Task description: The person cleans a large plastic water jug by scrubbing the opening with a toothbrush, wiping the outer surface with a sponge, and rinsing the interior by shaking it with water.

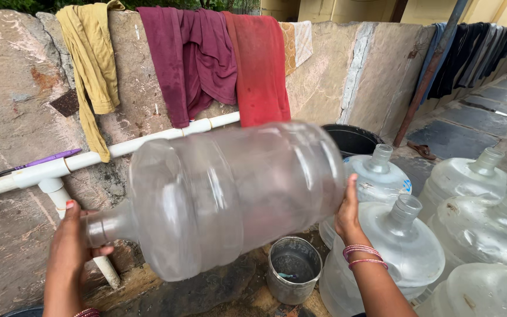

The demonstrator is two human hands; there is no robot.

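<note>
Sideways, I am holding the jug [230, 196] level between both hands, my left hand [73, 246] curled around its neck and my right hand [347, 214] spread flat against its base, steadying it above the pot [293, 276].

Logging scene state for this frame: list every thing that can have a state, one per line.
Large clear plastic water jug: held sideways in the air, looks empty, neck to the left.
Left hand: gripping the jug's neck.
Right hand: pressed against the jug's base.
Clear plastic jugs on the ground: upright, uncapped.
Small grey metal bucket: upright, open.
Cloths over the stone wall: hanging.
</note>
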